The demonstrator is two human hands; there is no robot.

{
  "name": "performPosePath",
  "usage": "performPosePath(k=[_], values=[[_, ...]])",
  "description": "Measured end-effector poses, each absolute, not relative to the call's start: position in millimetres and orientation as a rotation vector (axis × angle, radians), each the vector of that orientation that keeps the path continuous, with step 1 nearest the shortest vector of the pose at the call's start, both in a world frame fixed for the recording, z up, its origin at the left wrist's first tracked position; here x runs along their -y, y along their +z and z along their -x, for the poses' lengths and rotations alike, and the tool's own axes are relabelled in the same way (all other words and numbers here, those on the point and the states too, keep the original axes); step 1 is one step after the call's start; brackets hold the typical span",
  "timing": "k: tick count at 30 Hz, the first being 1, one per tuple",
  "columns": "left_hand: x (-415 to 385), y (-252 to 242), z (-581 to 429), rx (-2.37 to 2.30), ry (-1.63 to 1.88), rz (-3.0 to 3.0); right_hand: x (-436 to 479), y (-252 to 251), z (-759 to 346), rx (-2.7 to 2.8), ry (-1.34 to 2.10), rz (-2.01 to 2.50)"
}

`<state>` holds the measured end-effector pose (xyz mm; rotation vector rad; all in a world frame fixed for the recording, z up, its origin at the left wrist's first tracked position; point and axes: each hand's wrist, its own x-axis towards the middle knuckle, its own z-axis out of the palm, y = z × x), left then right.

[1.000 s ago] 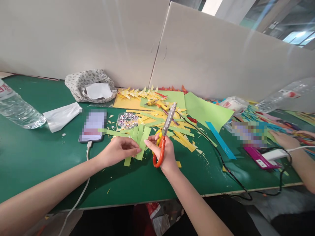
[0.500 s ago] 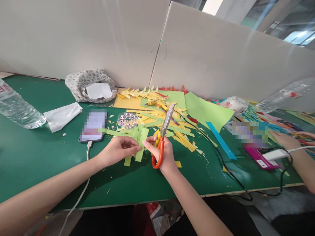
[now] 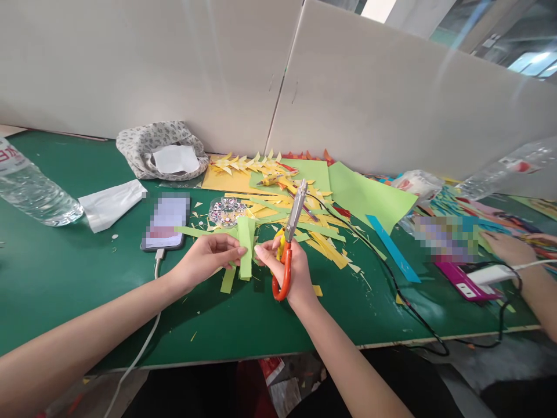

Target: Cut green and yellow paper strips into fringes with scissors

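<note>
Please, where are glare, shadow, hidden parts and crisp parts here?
Head view: light streaks cross the whitish wall panels; head view: shadow darkens the green tabletop beside the left forearm; head view: pixel blocks partly cover the dark rectangular phone; head view: the orange-handled metal scissors look fairly crisp.

Work bay: grn tabletop agst. off-wht partition.
Panel seam slanted; brt window upr R; grey flr below.

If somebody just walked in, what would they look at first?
Probably the scissors, with their orange handle, in the right hand near the middle. Next, perhaps, the green strip pinched in the left hand, by a messy heap of paper strips. The water bottle at the far left of the table might catch the eye too.
</note>
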<state>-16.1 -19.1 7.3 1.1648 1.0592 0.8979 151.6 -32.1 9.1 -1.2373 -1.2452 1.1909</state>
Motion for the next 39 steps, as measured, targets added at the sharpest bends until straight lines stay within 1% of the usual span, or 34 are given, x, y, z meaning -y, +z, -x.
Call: performPosePath(k=[5,9,12,17,39], values=[[15,5,19,-1.055,1.084,-1.046,39,21,-157,1.599,0.948,1.511],[14,4,19,-1.019,1.244,-1.021,46,23,-156,1.885,0.559,1.712],[15,5,19,-1.004,1.305,-1.024,47,20,-154,2.001,0.387,1.751],[16,6,19,-0.985,1.335,-1.012,47,15,-152,2.084,0.323,1.705],[18,6,17,-0.942,1.293,-0.921,47,14,-151,2.089,0.278,1.664]])
